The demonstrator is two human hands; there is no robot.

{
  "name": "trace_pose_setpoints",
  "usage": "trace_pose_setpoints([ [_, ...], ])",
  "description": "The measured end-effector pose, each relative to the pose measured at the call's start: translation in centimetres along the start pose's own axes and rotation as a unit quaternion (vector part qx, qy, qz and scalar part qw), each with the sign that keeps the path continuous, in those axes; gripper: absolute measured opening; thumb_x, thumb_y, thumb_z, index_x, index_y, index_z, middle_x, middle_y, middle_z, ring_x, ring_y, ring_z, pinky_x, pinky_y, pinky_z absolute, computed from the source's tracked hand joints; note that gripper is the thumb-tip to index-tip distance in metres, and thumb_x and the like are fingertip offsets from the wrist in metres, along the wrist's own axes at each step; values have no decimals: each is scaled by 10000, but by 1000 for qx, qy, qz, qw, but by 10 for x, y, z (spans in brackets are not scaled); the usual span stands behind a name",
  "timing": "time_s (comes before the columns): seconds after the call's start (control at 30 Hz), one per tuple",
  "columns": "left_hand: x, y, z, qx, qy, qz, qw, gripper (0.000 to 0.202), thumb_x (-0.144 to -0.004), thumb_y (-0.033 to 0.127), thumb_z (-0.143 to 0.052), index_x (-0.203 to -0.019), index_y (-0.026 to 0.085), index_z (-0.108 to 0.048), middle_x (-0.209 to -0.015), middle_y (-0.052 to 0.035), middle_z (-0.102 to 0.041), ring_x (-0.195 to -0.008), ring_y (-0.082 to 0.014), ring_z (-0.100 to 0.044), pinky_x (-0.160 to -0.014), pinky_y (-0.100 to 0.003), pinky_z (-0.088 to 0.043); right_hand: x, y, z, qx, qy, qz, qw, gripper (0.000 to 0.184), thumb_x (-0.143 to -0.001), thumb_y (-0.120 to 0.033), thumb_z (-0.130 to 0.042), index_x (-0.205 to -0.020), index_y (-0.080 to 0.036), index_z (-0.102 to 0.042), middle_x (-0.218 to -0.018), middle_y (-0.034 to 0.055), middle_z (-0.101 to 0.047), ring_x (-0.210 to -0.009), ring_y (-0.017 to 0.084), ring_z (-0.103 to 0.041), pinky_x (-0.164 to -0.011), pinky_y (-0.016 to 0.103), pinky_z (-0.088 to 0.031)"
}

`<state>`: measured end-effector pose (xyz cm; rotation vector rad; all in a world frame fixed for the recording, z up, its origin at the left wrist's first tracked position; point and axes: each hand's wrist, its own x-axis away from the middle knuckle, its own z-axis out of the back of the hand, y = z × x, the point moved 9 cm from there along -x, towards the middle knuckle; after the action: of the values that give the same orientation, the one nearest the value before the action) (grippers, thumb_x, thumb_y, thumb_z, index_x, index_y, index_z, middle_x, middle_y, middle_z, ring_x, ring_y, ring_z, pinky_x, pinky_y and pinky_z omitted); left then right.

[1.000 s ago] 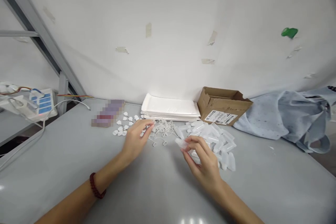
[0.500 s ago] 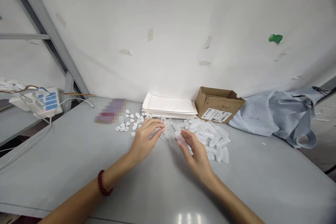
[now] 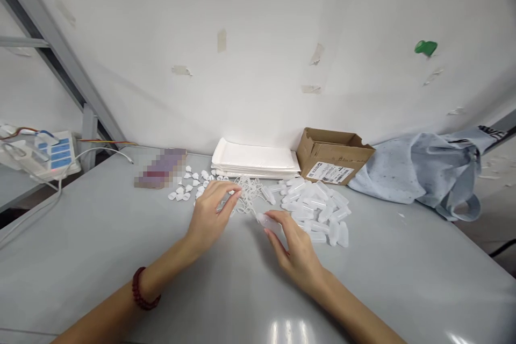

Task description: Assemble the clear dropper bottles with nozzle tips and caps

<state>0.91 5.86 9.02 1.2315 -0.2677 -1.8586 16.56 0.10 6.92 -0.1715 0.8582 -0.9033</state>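
My right hand (image 3: 293, 242) holds a translucent plastic tube (image 3: 269, 222) between thumb and fingers, just above the table. Beside it on the right lies a heap of similar clear tubes (image 3: 318, 207). My left hand (image 3: 213, 212) is at the left edge of a tangle of thin white cords (image 3: 249, 191). Its thumb and index fingertips come together in a pinch, and whatever is between them is too small to make out. Behind the left hand several small white plastic pieces (image 3: 187, 189) are scattered.
A stack of white padded envelopes (image 3: 253, 158) stands against the wall, next to an open cardboard box (image 3: 336, 156). Pale blue cloth (image 3: 407, 172) lies at the right. To the left are a blurred flat purple item (image 3: 161, 168) and a power strip (image 3: 60, 153) with cables.
The right hand has brought its tube slightly left and down, away from the heap. The left hand has shifted left, its thumb and fingertips closer together. The camera view has tilted a little.
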Motion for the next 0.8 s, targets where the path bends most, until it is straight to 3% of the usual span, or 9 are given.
trace_pose_setpoints([
  [0.17, 2, 7, -6, 3, -31, -25, 999, 126, -897, 215, -505, -863, 200, -625, -832, -25, -672, -811, -174, -596, -729, -290, -471, 0, -2, 0, 5, 2, 8, 1000, 304, -913, -125, -431, -1209, -197, -418, -1042, 108, -618, -954, 210, -628, -787, 337, -552],
  [0.3, 2, 13, 1, 2, 12, -41, 999, 136, -906, 216, -478, -897, 194, -611, -872, -45, -666, -862, -189, -585, -792, -323, -467, -1, 2, 0, 5, 5, -4, 1000, 298, -916, -131, -421, -1204, -206, -422, -1027, 105, -621, -939, 211, -635, -778, 342, -556],
  [0.43, 3, 7, -15, -16, -89, -14, 996, 155, -900, 242, -486, -835, 202, -620, -791, -28, -663, -805, -194, -578, -693, -303, -483, -2, 6, 0, 1, 7, -17, 1000, 290, -914, -133, -431, -1196, -201, -423, -1021, 103, -616, -947, 209, -630, -790, 345, -555],
  [0.5, 3, 4, -8, -12, -62, 6, 998, 144, -904, 245, -486, -867, 198, -617, -833, -38, -663, -848, -199, -580, -711, -308, -489, -2, 7, -1, -4, 5, -23, 1000, 286, -910, -130, -439, -1187, -200, -430, -1020, 97, -617, -947, 203, -629, -793, 338, -556],
  [0.6, 4, 9, 1, 27, -25, -9, 999, 124, -904, 231, -499, -920, 194, -616, -891, -49, -666, -899, -196, -585, -774, -322, -491, -1, 5, -2, -18, 0, -35, 999, 283, -904, -131, -448, -1179, -201, -439, -1018, 91, -622, -942, 198, -635, -796, 331, -559],
  [0.8, 15, 23, -16, 129, -96, -4, 987, 121, -886, 222, -540, -872, 202, -658, -859, -45, -683, -865, -182, -613, -773, -320, -515, 1, 0, 1, -53, 6, -46, 998, 306, -903, -151, -455, -1201, -215, -429, -1054, 90, -631, -958, 202, -645, -822, 353, -564],
])
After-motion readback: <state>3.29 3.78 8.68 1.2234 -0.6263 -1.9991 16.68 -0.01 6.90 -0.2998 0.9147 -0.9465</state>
